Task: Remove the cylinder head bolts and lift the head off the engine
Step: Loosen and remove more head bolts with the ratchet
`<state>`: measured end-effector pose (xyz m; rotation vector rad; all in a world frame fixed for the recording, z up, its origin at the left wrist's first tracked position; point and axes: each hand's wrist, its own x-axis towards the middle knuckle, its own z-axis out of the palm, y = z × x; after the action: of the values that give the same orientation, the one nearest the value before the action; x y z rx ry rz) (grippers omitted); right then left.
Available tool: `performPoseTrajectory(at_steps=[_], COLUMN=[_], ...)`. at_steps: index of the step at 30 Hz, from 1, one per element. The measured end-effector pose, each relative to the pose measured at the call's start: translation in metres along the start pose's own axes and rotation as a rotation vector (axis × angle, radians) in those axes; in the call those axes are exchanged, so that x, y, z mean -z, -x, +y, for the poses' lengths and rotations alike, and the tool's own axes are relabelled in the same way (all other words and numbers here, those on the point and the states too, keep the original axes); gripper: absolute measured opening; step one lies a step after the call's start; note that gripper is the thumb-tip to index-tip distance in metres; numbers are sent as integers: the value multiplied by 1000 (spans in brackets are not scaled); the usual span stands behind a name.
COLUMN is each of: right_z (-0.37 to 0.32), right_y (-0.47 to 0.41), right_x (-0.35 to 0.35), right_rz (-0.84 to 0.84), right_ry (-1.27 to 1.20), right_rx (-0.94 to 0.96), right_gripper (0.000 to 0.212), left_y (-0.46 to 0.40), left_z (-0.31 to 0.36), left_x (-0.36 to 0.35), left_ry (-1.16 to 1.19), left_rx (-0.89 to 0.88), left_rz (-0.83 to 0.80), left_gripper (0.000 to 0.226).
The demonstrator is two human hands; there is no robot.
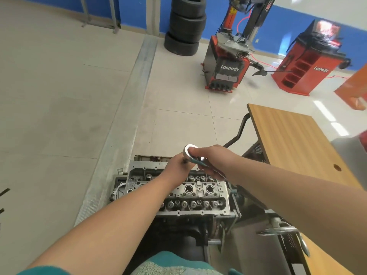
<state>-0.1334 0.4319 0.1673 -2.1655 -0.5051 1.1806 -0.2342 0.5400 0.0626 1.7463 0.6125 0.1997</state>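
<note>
**Ratchet poised over the far row of head bolts**

The bare aluminium cylinder head (190,193) sits bolted on its engine, low on a stand between the pale tiled floor (59,116) and a wood-topped worktop (294,139) on the right. Over its far edge, the person's left hand (175,165) pinches the thin steel extension shaft (185,160) under the tool, fingers curled round it. Just to the right, the right hand (210,155) grips the chrome ratchet wrench (195,155), thumb on top of its round head, handle running back under the palm.

To do this well, I'd judge the left hand should keep the shaft plumb so the socket seats squarely in the bolt, while the right pulls in a steady sweep without jerking; slackening the bolts a little each, in sequence, would spare the head from warping.

Beyond, past a stack of black tyres (185,26), the red-and-black tyre changer (226,64) reads "Lanpody", and the red wheel balancer (309,64) further right carries the same name.
</note>
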Motion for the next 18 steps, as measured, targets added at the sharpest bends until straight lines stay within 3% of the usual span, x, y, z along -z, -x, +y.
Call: performPoseTrajectory(at_steps=[3, 8, 13, 15, 18], right_z=[4, 7, 1, 0, 9], right_y=[2, 9, 15, 19, 29], right_x=[-13, -32, -31, -24, -9], right_rz=[43, 44, 46, 4, -151], right_ry=[-69, -221, -94, -64, 44], right_rx=[-28, -88, -135, -99, 8], right_gripper=[63, 67, 77, 69, 37], left_y=[-2, -1, -6, -10, -15], left_z=[-6, -7, -5, -6, -10], left_x=[0, 2, 20, 31, 40], left_ry=[-16, -23, -59, -91, -44], left_rx=[-10, 10, -21, -51, -25], left_rz=[-5, -41, -230, -279, -288], left_gripper=[48, 41, 35, 27, 21])
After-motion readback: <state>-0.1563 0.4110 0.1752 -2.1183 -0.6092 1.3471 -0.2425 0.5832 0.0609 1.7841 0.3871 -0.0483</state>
